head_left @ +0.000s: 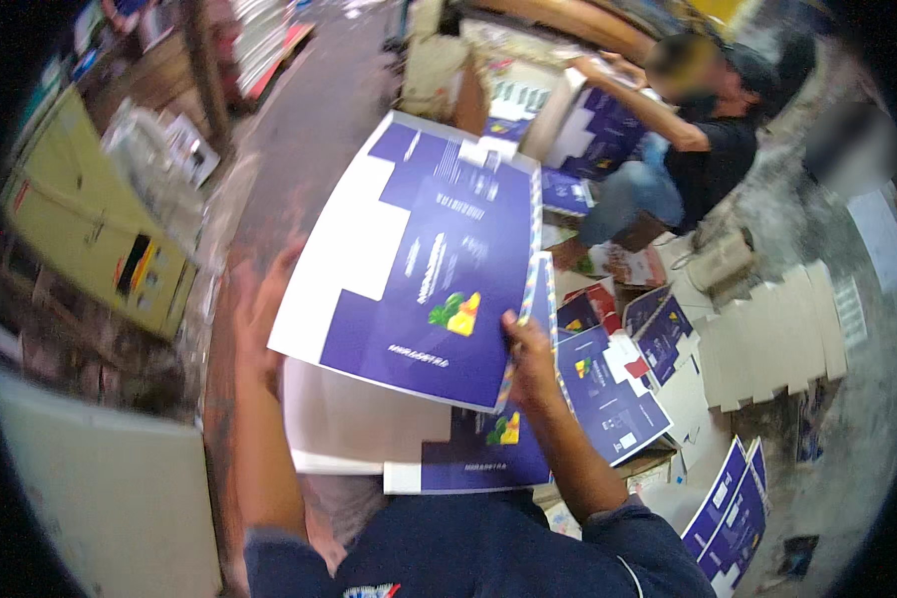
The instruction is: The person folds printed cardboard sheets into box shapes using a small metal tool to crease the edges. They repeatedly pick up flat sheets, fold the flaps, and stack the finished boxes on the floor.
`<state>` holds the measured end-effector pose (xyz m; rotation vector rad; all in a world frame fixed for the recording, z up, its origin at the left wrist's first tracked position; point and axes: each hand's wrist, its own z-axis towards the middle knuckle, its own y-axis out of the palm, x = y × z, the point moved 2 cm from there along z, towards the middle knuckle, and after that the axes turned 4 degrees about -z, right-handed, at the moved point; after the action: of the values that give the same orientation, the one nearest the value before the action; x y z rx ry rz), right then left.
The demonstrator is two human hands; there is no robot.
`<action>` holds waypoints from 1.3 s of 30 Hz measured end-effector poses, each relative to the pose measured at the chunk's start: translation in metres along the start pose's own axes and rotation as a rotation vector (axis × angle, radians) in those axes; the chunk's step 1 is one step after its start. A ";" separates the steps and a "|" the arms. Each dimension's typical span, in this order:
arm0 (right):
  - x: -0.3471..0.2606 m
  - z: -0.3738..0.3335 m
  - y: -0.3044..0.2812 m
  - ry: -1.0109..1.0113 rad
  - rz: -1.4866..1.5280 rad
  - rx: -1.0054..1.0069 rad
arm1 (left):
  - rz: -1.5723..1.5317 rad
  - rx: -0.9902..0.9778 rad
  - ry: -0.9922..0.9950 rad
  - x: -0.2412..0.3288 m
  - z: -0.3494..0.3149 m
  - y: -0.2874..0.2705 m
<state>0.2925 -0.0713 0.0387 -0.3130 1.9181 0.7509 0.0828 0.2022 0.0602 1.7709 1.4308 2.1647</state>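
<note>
A large purple-and-white printed cardboard sheet (pixel 379 319) with a small fruit picture is held up, tilted, in front of me. My right hand (pixel 533 367) is closed on its right edge, thumb on top; the fingers underneath are hidden. Beside the left edge is my left hand (pixel 261 314), slightly blurred, its fingers stretched upward and partly hidden by the sheet; whether it touches the sheet is unclear. Under the raised sheet, more of the same printed sheets (pixel 483 478) lie at my lap, mostly covered.
At the right, more purple printed sheets (pixel 608 399) lie in a pile. Further right are a stack of plain cut cardboard (pixel 772 334) and upright purple sheets (pixel 733 518). A co-worker (pixel 718 149) sits far right, handling similar sheets. A yellow-green metal cabinet (pixel 90 219) stands left.
</note>
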 end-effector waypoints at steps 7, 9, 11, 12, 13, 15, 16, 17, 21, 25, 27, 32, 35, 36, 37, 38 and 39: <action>0.044 -0.032 0.023 0.124 0.316 0.041 | -0.224 0.068 -0.031 -0.109 -0.108 0.027; 0.056 -0.039 0.030 0.158 0.316 0.023 | -0.162 0.341 -0.052 -0.120 -0.118 0.060; 0.070 -0.045 0.025 0.111 0.224 0.008 | -0.122 0.400 -0.004 -0.126 -0.123 0.064; 0.076 -0.044 0.023 0.092 0.175 -0.004 | -0.136 0.421 -0.021 -0.127 -0.125 0.063; 0.080 -0.042 0.018 0.018 -0.009 0.077 | -0.150 0.451 -0.030 -0.126 -0.127 0.060; 0.077 -0.038 0.000 -0.115 -0.374 0.195 | -0.150 0.483 -0.003 -0.127 -0.131 0.049; 0.065 -0.035 -0.011 -0.214 -0.395 0.257 | -0.122 0.489 0.033 -0.134 -0.130 0.035; 0.055 -0.033 -0.009 -0.275 -0.376 0.259 | -0.076 0.503 0.069 -0.133 -0.133 0.023; 0.004 -0.043 0.000 -0.475 -0.378 0.164 | -0.131 0.464 0.029 -0.110 -0.141 0.020; -0.013 -0.028 0.013 -0.655 -0.610 -0.009 | -0.164 0.599 0.043 -0.111 -0.146 0.034; -0.036 -0.024 0.035 -0.737 -0.578 -0.084 | -0.144 0.593 0.078 -0.124 -0.152 0.021; -0.091 -0.011 0.076 -0.990 -0.648 -0.209 | -0.125 0.546 0.014 -0.121 -0.160 0.020; -0.124 -0.017 0.098 -1.141 -0.612 -0.208 | -0.068 0.631 -0.008 -0.124 -0.165 0.016; -0.133 -0.018 0.103 -1.201 -0.610 -0.198 | -0.052 0.659 -0.010 -0.127 -0.164 0.012; -0.142 -0.017 0.108 -1.327 -0.612 -0.165 | -0.028 0.662 -0.008 -0.129 -0.165 0.010; -0.151 -0.015 0.113 -1.455 -0.616 -0.132 | -0.007 0.664 -0.005 -0.130 -0.165 0.009; -0.161 -0.012 0.118 -1.583 -0.619 -0.098 | 0.015 0.665 -0.001 -0.131 -0.165 0.009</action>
<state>0.2964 -0.0049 0.2271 -0.2170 0.2465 0.3884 0.0076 0.0261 -0.0274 1.9238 2.3355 1.8006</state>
